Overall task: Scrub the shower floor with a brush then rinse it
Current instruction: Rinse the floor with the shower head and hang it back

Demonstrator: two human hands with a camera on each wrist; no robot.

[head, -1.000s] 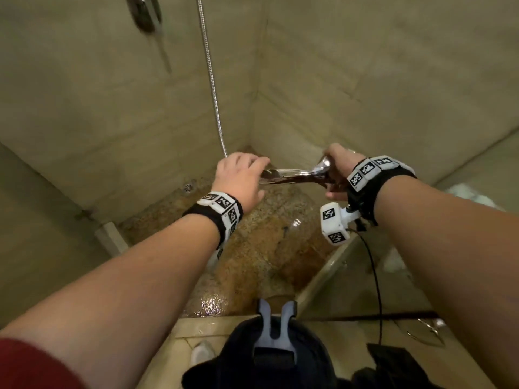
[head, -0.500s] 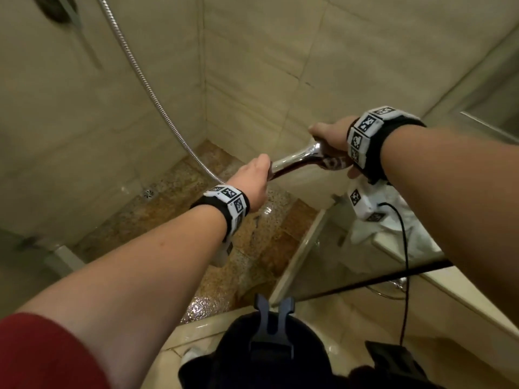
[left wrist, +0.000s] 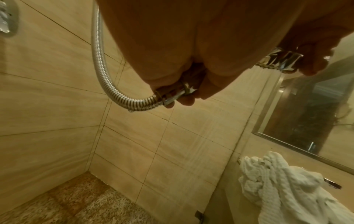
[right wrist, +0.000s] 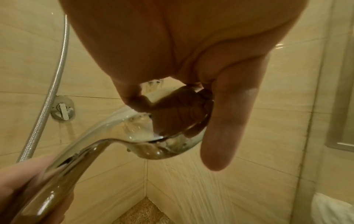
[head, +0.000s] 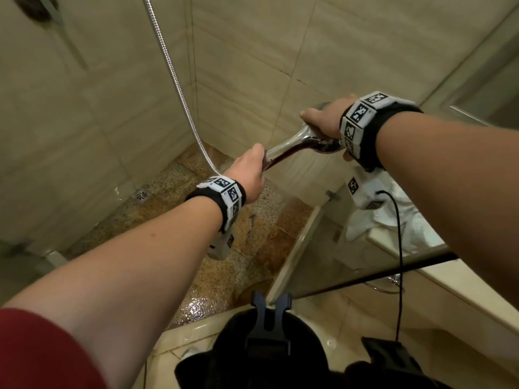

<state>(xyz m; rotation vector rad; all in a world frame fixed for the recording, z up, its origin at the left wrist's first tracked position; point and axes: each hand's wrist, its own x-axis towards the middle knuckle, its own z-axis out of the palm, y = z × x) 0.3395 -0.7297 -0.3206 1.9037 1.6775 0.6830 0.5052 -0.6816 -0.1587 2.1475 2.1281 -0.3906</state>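
Observation:
I hold a chrome shower head (head: 297, 144) (right wrist: 145, 136) with both hands above the shower floor. My left hand (head: 248, 175) (left wrist: 191, 97) grips its handle end, where the ribbed metal hose (head: 174, 77) (left wrist: 99, 71) joins. My right hand (head: 325, 119) (right wrist: 172, 94) holds the round spray head, thumb (right wrist: 228, 121) down its side. Water streams (right wrist: 220, 189) fall from the head along the beige tiled wall (head: 252, 66). The speckled brown shower floor (head: 224, 248) (left wrist: 67, 204) is wet and shiny near the threshold. No brush is in view.
A round drain (head: 140, 195) sits at the floor's far left. A mixer valve (right wrist: 62, 109) is on the wall. A glass partition (head: 351, 262) stands to the right, with white towels (head: 393, 220) (left wrist: 287, 189) behind it. A pale threshold (head: 182, 338) edges the floor in front.
Both hands have lifted the shower head higher and tilted it, right end up. My view has swung to the right, toward the glass partition and towels.

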